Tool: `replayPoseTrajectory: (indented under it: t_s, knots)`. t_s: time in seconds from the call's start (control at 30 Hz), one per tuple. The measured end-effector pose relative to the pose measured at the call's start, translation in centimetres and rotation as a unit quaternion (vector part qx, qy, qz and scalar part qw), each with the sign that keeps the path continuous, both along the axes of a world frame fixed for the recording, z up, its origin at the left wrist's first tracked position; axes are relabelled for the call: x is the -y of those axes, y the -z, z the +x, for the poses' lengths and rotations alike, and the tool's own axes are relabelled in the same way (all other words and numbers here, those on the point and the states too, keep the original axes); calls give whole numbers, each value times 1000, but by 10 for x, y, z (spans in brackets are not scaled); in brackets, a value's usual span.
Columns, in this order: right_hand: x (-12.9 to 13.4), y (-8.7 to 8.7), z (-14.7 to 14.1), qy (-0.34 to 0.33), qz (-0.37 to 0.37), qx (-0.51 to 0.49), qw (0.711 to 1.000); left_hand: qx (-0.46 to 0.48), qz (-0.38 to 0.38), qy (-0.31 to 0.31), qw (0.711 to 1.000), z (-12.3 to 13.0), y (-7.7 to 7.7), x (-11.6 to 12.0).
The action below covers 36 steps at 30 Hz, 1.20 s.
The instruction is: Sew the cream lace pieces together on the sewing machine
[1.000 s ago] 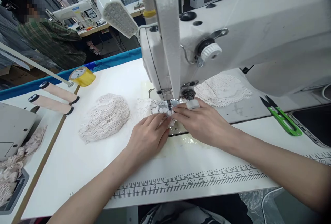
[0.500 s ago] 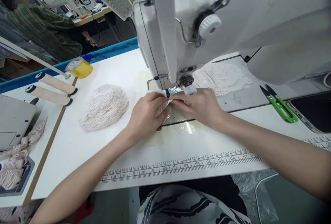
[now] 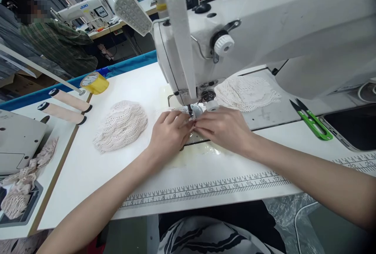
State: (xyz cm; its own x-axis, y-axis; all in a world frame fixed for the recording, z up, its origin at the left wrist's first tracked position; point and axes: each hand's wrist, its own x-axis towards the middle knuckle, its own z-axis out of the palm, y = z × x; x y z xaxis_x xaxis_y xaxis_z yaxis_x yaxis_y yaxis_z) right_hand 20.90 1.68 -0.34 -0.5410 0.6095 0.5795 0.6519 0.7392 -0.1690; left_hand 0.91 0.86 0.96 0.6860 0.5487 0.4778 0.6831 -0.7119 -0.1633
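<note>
Just in front of the needle of a white sewing machine (image 3: 176, 62), my left hand (image 3: 170, 130) and my right hand (image 3: 225, 128) meet with fingertips pinched together. Between them is a lace piece, mostly hidden by the fingers; a strip of pale lace trim (image 3: 183, 108) shows behind the left fingers by the presser foot (image 3: 190, 110). A heap of cream lace (image 3: 122, 125) lies on the table to the left of my left hand. More white lace (image 3: 246, 91) is spread on the machine bed behind my right hand.
Green thread snips (image 3: 315, 125) and a black phone (image 3: 352, 128) lie at the right. A printed ruler (image 3: 205, 189) runs along the table's front edge. Yellow tape (image 3: 95, 83) and two thread cones (image 3: 70, 100) are at the left. A person (image 3: 58, 42) sits at another machine behind.
My fingertips have drawn closer together, and the lace that showed between them is now mostly covered. The whole view has shifted slightly.
</note>
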Motion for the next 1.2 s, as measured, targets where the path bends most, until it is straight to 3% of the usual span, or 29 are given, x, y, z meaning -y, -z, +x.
replayPoseTrajectory:
  t_s: [0.1,0.2,1.2]
  knots:
    - [6,0,1,-8,76,48,996,-12,35,4,999,-1,5,13]
    - [9,-2,0,-13,101,68,993,-10,6,-7,1000,-2,9,18]
    - [3,-2,0,-8,79,72,994,24,-29,-30,999,-2,8,13]
